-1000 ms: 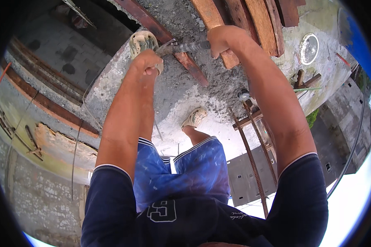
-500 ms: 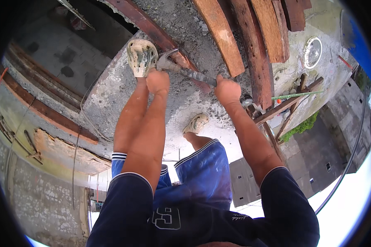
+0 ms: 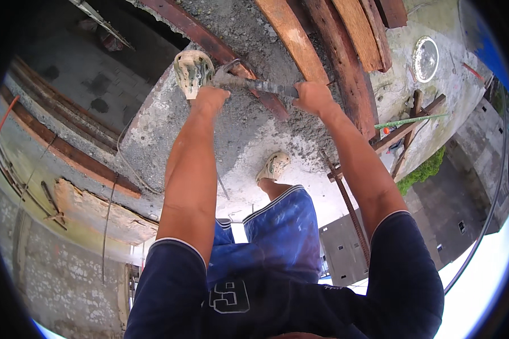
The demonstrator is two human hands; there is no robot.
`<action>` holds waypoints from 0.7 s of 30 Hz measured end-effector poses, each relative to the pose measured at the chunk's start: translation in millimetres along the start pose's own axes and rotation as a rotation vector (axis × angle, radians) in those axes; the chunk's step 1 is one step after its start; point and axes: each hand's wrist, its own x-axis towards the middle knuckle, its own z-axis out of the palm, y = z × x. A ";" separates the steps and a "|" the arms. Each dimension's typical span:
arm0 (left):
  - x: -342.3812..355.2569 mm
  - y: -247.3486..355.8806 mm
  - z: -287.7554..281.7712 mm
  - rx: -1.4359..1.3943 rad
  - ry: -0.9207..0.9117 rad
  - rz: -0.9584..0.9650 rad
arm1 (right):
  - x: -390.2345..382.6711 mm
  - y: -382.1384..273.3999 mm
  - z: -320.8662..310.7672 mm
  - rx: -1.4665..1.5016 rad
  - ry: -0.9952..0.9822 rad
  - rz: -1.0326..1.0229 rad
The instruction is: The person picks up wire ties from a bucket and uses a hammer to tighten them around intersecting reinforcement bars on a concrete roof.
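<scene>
Two hands of yours stand at opposite ends of one tool: your right hand (image 3: 314, 97) is wrapped round the butt of the hammer (image 3: 271, 87), while your left hand (image 3: 212, 97) is curled just beside its head. Whether those left fingers pinch anything, you cannot tell from here.

What counts is how hammer and beam (image 3: 274, 104) cross. From your right grip the hammer's long axis runs leftward and slightly away from you, its head toward the slab's (image 3: 232, 135) left edge, where the opening (image 3: 147, 62) drops off. Beneath it the beam slants from far left to near right, its near end lying on the slab between your hands, closer to the right. Whether the head touches the wood is unclear.

Your left shoe (image 3: 191, 70) is close by the head, near that left edge; the planks (image 3: 343, 62) lie beyond your right hand.
</scene>
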 end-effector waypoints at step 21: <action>-224.1 48.5 -83.8 0.474 0.030 0.283 | -176.2 -85.3 47.0 1.621 -0.567 0.044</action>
